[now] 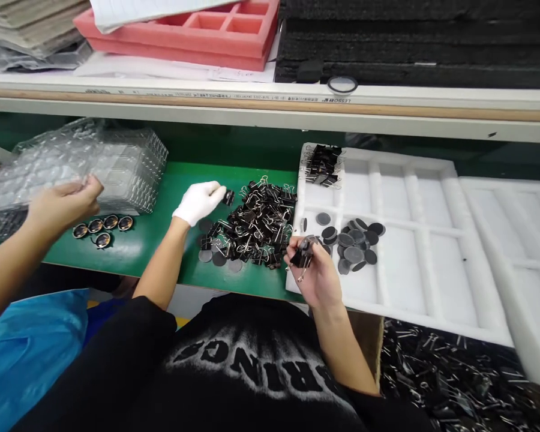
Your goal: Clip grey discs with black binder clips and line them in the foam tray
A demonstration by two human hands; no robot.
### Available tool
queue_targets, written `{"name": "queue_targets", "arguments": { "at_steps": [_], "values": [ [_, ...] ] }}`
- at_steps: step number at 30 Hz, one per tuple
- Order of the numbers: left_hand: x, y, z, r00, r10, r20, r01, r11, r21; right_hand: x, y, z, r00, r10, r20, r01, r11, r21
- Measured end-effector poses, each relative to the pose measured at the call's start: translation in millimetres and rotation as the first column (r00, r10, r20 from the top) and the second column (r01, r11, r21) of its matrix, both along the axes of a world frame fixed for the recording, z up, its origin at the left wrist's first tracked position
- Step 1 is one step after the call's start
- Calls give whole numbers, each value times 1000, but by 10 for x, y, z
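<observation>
My left hand (pixel 198 203), in a white glove, pinches a black binder clip (pixel 228 197) above the green table, left of a heap of binder clips (pixel 263 225). Bare and turned palm up, my right hand (pixel 320 273) closes on another black binder clip (pixel 300 258) with wire handles; a grey disc seems to sit at its top, partly hidden by the fingers. Dark grey round discs (pixel 353 253) lie piled on the white foam tray (pixel 405 264) beside that hand. A few more discs (pixel 219 259) rest at the heap's near edge.
A co-worker's hand (pixel 65 201) reaches in at left, near clear plastic trays (pixel 130 165) and several small round lens-like parts (pixel 103 240). Clips (pixel 324 163) fill the foam tray's back-left compartment. A box of clips (pixel 463 378) stands lower right. A shelf edge (pixel 252 111) crosses above.
</observation>
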State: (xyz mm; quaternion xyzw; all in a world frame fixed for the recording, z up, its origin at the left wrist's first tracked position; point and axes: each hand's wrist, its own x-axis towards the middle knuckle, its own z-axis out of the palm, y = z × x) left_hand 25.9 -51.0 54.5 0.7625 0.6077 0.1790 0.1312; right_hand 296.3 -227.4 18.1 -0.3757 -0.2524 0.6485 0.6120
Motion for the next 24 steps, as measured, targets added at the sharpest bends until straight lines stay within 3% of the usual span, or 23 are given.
{"name": "queue_targets", "arguments": {
  "at_steps": [3, 5, 9, 12, 16, 24],
  "values": [
    [109, -449, 64, 961, -3, 275, -26, 994, 104, -33, -10, 25, 992, 67, 107, -76, 994, 80],
    [263, -773, 82, 915, -86, 394, 58, 995, 81, -123, 9, 48, 975, 136, 175, -157, 981, 118],
    [473, -1195, 69, 893, -191, 408, 202, 979, 16, -319, 36, 41, 949, 194, 250, -209, 977, 34],
    [440, -1309, 85, 916, -198, 348, 235, 970, -65, -359, 17, -7, 935, 201, 293, -208, 978, -6],
    [355, -1403, 166, 961, -146, 236, 191, 965, -181, -309, -19, -15, 918, 235, 319, -264, 963, 51],
    [354, -1458, 209, 964, -244, 104, 252, 965, -77, -218, -4, 163, 864, 229, 448, -327, 932, 156]
  ]
}}
